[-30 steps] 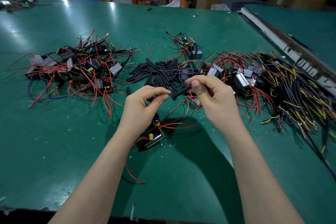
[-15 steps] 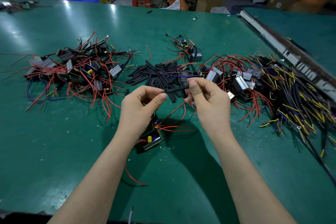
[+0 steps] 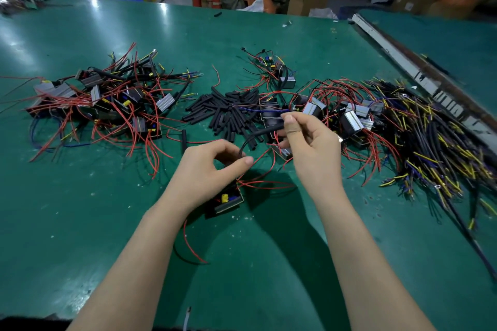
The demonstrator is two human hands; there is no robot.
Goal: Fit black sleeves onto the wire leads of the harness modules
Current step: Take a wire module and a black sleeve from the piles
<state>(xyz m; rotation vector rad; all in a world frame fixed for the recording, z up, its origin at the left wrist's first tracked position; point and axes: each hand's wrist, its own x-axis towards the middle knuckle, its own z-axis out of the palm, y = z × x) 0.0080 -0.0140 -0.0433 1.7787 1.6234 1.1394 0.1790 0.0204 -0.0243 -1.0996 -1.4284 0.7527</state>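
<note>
**Reader:** What are the hands doing, and where is the sleeve?

**Describer:** The right hand (image 3: 309, 148) is pinching a black sleeve (image 3: 269, 130) between thumb and forefinger, holding it above the green table (image 3: 80, 223). A thin dark lead (image 3: 243, 146) is running from the sleeve's lower end down to the left hand (image 3: 209, 169), which is pinching that lead near its fingertips. The harness module (image 3: 227, 200) is lying on the table just under the left wrist, its red wires (image 3: 263, 183) trailing outward.

**Reader:** How is it likely to handle?

**Describer:** The sleeve appears light and soft, probably flattening if squeezed hard, so gripping its sides lightly near the open end seems wisest. The lead is looking limp; holding it close to its tip should be keeping it from buckling.

**Reader:** What is lying around them?

**Describer:** A heap of spare sleeves (image 3: 228, 110) is sitting just beyond the hands. A pile of modules (image 3: 107, 99) is lying to the left, another tangle (image 3: 349, 115) to the right, with yellow-and-black wires (image 3: 435, 142) farther right. Loose red wires near the hands are likely to be snagging.
</note>
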